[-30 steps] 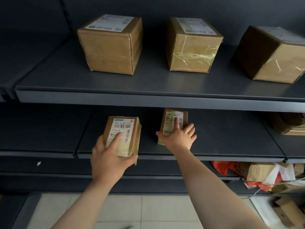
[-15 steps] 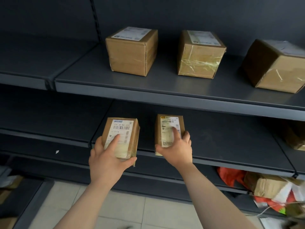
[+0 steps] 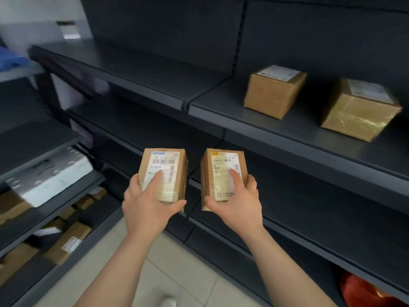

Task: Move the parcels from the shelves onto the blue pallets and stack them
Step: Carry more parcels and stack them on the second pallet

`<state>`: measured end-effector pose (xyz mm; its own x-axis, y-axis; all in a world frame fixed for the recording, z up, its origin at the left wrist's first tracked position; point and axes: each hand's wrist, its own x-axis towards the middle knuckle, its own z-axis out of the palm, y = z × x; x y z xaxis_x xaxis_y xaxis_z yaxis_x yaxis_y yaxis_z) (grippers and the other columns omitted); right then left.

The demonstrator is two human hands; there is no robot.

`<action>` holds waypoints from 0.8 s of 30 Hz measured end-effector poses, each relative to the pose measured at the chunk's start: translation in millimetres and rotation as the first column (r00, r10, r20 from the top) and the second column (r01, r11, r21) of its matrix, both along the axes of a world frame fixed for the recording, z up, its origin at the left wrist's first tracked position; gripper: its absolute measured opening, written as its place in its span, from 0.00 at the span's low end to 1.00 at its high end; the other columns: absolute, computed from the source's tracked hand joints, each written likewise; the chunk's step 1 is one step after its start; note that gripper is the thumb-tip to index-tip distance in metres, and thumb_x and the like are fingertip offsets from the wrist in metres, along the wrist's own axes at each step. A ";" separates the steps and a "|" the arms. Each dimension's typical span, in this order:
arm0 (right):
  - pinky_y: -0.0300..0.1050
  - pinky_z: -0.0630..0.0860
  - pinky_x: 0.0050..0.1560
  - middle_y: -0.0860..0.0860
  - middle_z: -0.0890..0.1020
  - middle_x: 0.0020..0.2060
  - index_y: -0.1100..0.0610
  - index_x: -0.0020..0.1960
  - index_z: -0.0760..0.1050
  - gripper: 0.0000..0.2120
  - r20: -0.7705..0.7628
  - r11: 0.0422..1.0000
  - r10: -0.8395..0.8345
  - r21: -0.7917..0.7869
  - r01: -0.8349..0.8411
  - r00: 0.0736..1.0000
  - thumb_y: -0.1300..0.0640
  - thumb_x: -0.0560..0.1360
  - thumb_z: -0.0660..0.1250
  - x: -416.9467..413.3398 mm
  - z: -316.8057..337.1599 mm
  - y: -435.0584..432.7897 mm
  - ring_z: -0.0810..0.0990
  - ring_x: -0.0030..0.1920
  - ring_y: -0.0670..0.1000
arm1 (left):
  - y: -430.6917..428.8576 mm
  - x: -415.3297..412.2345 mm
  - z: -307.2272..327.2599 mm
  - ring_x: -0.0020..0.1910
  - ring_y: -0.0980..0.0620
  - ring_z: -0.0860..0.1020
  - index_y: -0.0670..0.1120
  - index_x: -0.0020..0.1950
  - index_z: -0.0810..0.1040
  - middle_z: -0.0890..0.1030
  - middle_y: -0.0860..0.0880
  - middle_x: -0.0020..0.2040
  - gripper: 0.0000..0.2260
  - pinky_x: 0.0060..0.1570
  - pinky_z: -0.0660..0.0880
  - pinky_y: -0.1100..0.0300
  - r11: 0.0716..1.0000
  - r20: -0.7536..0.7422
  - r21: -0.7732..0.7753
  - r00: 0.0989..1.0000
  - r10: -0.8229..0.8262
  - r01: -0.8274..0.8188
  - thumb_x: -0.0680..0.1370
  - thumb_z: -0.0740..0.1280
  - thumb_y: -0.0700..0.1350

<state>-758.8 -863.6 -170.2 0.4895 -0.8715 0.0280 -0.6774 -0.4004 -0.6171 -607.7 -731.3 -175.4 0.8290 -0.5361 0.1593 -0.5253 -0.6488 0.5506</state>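
My left hand [image 3: 147,204] grips a small brown parcel with a white barcode label [image 3: 164,171], index finger lying on the label. My right hand [image 3: 235,206] grips a second small brown parcel with a yellow-cornered label [image 3: 223,169]. Both parcels are held in the air, side by side, in front of the dark shelf unit [image 3: 287,140]. Two larger brown parcels stay on the upper shelf at the right: one with a white label [image 3: 273,91] and one wrapped in shiny tape [image 3: 359,109]. No blue pallet is in view.
At the left stands another dark rack [image 3: 44,218] holding a white padded package [image 3: 51,176] and several brown boxes low down. Something red [image 3: 363,291] lies on the bottom shelf at the right. Beige floor tiles [image 3: 177,273] run between the racks.
Both small parcels have been lifted off the lower shelf and drawn toward me. My view has swung left, so the upper-shelf boxes have slid right and the left rack has appeared.
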 end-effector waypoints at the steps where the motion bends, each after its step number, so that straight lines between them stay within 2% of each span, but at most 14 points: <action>1: 0.50 0.71 0.61 0.50 0.52 0.73 0.41 0.73 0.52 0.46 0.011 0.999 0.037 -0.010 -0.036 0.999 0.32 0.61 0.68 11.5 6.1 6.0 0.61 0.70 0.55 | 9.7 7.8 4.2 0.69 0.43 0.60 0.59 0.73 0.63 0.57 0.47 0.74 0.44 0.67 0.62 0.47 0.999 0.005 -0.006 0.999 0.034 -0.034 0.61 0.75 0.66; 6: 0.52 0.71 0.64 0.48 0.51 0.73 0.38 0.73 0.50 0.47 0.045 0.980 0.193 -0.055 -0.190 0.980 0.31 0.61 0.67 73.6 36.8 33.2 0.62 0.70 0.54 | 55.1 52.3 27.6 0.70 0.44 0.59 0.60 0.73 0.61 0.56 0.46 0.75 0.45 0.69 0.62 0.46 0.979 0.007 -0.064 0.981 0.196 -0.195 0.60 0.73 0.68; 12: 0.54 0.73 0.61 0.46 0.53 0.71 0.40 0.73 0.52 0.47 0.091 0.926 0.365 -0.144 -0.350 0.927 0.30 0.60 0.67 166.7 73.4 65.5 0.64 0.67 0.52 | 110.2 120.8 61.5 0.71 0.45 0.58 0.61 0.73 0.60 0.56 0.48 0.75 0.44 0.69 0.62 0.46 0.929 0.030 -0.150 0.938 0.346 -0.338 0.61 0.72 0.69; 18: 0.52 0.72 0.61 0.48 0.55 0.70 0.41 0.74 0.53 0.47 0.146 0.865 0.486 -0.220 -0.450 0.862 0.30 0.61 0.68 277.6 114.3 104.2 0.66 0.66 0.53 | 170.8 210.4 101.5 0.69 0.45 0.61 0.61 0.74 0.60 0.57 0.49 0.75 0.44 0.66 0.66 0.45 0.869 0.086 -0.199 0.876 0.475 -0.452 0.61 0.70 0.71; 24: 0.52 0.73 0.59 0.48 0.57 0.70 0.42 0.74 0.54 0.47 0.198 0.827 0.550 -0.260 -0.498 0.811 0.30 0.60 0.67 386.8 150.1 140.1 0.67 0.65 0.53 | 221.7 298.9 140.1 0.68 0.46 0.64 0.62 0.73 0.60 0.60 0.50 0.74 0.44 0.62 0.70 0.46 0.833 0.133 -0.238 0.833 0.537 -0.499 0.61 0.68 0.73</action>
